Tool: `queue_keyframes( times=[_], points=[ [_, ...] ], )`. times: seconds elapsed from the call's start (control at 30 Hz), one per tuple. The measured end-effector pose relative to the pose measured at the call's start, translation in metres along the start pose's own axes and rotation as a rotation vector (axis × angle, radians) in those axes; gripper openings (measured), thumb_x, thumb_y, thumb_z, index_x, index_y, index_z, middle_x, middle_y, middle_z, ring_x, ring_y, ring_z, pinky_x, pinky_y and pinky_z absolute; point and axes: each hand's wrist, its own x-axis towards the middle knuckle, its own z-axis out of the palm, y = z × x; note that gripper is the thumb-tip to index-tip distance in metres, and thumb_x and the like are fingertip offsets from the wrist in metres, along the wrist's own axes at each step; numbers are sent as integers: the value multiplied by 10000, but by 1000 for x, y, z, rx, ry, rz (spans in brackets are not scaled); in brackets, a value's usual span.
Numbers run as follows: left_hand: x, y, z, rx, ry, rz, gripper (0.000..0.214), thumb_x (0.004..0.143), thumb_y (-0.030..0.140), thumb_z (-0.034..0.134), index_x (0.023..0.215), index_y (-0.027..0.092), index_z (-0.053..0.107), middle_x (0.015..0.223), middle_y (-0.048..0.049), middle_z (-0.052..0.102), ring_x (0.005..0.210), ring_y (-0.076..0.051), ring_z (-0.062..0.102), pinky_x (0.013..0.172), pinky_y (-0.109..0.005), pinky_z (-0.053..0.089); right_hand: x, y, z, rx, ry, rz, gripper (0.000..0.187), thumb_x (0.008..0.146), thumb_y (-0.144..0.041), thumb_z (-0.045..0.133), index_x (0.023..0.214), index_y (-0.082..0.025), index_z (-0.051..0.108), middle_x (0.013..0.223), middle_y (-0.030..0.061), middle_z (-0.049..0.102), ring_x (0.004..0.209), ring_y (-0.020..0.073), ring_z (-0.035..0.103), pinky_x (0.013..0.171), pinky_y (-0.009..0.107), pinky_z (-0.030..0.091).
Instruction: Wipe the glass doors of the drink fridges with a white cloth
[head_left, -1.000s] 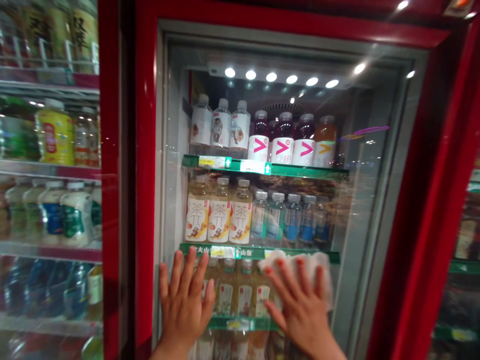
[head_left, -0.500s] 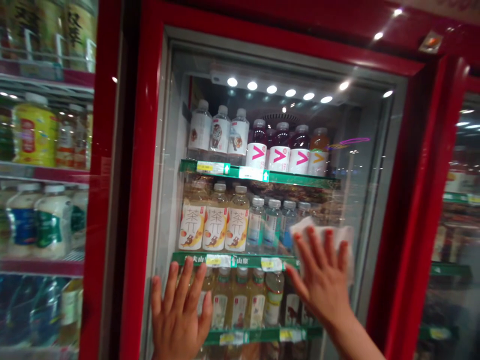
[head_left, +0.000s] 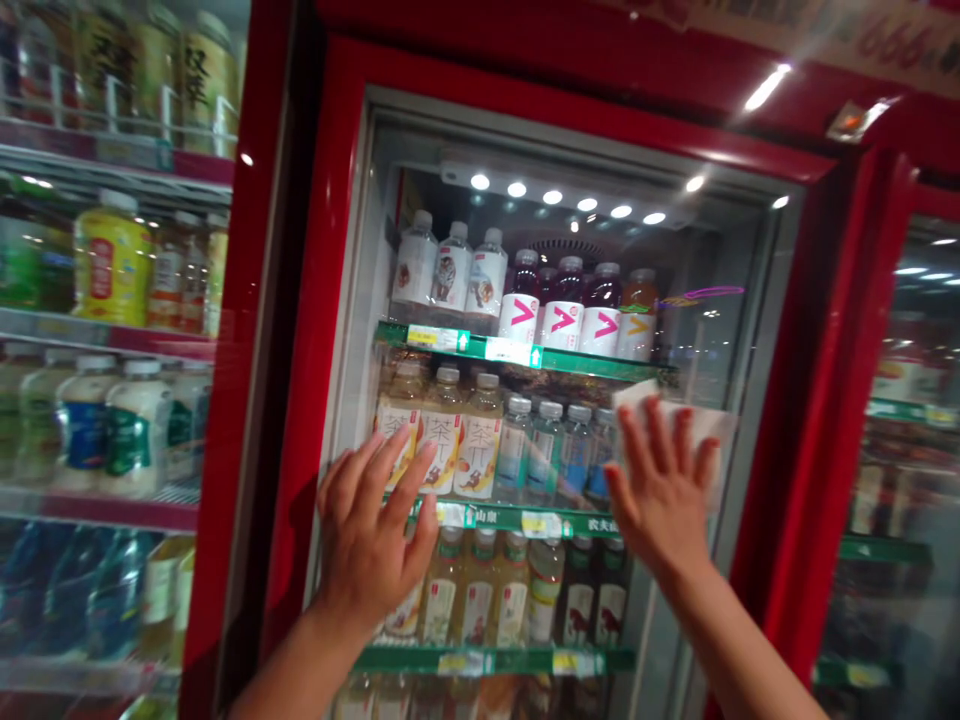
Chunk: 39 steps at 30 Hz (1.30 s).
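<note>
My right hand (head_left: 667, 490) lies with its fingers spread over a thin white cloth (head_left: 637, 395), holding it against the glass door (head_left: 697, 330) of a red-framed drinks fridge. The cloth's edges show above and to the right of the fingers; whether it is fabric or paper I cannot tell. Lower left on the same door is my left hand (head_left: 375, 530), fingers apart and holding nothing. It is at the glass, in front of the tea bottles (head_left: 457, 445); whether the palm touches I cannot tell.
Bottles stand on green-edged shelves (head_left: 577, 362) behind the glass. A red door frame (head_left: 311, 330) runs down the left side. Another fridge with yellow and white bottles (head_left: 112, 260) is further left, and a third fridge (head_left: 892, 450) is at the right.
My right hand and the cloth have moved up and slightly right on the glass. My left hand has risen and tilted to the right. The view has shifted a little.
</note>
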Motion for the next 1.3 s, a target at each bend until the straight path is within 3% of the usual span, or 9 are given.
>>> queue_keyframes(
  times=[0.13,0.27,0.37,0.5,0.6,0.83,1.03,1.23,1.3],
  points=[
    [36,-2,16,95,-66,32,765,1051,402,639,1738,342,308,1843,-42,246,1731,-349,168,1414,-641,44,41,1,1,34,72,311,684,1140,-565,233,1778,-360,93,1868,67,128,1721,434,58,1277,886,125],
    [36,-1,22,136,-69,45,790,1045,455,656,1740,318,307,1836,-63,245,1737,-342,127,1418,-641,19,-8,-53,4,30,-15,-315,778,1066,-704,464,1749,-431,210,1822,-26,306,1726,365,108,1365,763,42],
    [33,-1,21,133,-49,51,799,1035,451,674,1737,304,321,1832,-72,256,1735,-341,129,1421,-631,11,-31,-32,2,16,-43,-550,745,1040,-747,491,1712,-489,299,1774,-84,403,1716,335,170,1386,711,-1],
    [34,-1,22,119,-51,48,785,1044,450,658,1737,311,317,1838,-60,235,1737,-335,114,1422,-626,4,26,39,-6,-12,-26,137,691,1129,-619,273,1769,-399,134,1863,23,172,1722,411,85,1298,849,158],
    [34,-1,22,121,-50,38,785,1045,458,658,1737,324,313,1836,-50,241,1736,-331,123,1422,-630,19,56,26,-6,-3,32,377,726,1134,-616,212,1782,-305,108,1871,86,94,1717,454,43,1263,883,187],
    [34,-1,22,111,-41,35,775,1047,467,645,1736,334,317,1831,-46,255,1732,-333,147,1424,-624,33,-14,-29,0,-21,-67,-538,696,1076,-686,448,1721,-505,262,1803,-100,336,1722,321,149,1393,696,44],
    [34,0,22,116,-41,29,799,1043,452,658,1744,339,291,1837,-42,237,1731,-341,146,1426,-621,25,85,22,-11,-11,25,322,713,1140,-588,224,1780,-284,138,1869,95,102,1717,452,43,1265,894,168],
    [34,-1,23,123,-37,43,763,1054,451,640,1735,317,324,1835,-49,245,1733,-335,134,1426,-609,22,36,-32,-8,-5,-142,-498,748,1055,-752,439,1726,-531,193,1821,-98,294,1721,347,146,1378,733,56],
    [34,0,23,129,-28,46,775,1046,444,655,1735,307,328,1832,-55,253,1733,-336,135,1427,-611,28,46,-7,-10,-28,-132,-375,699,1078,-709,412,1724,-524,220,1830,-91,273,1720,350,147,1369,743,86]
  ],
)
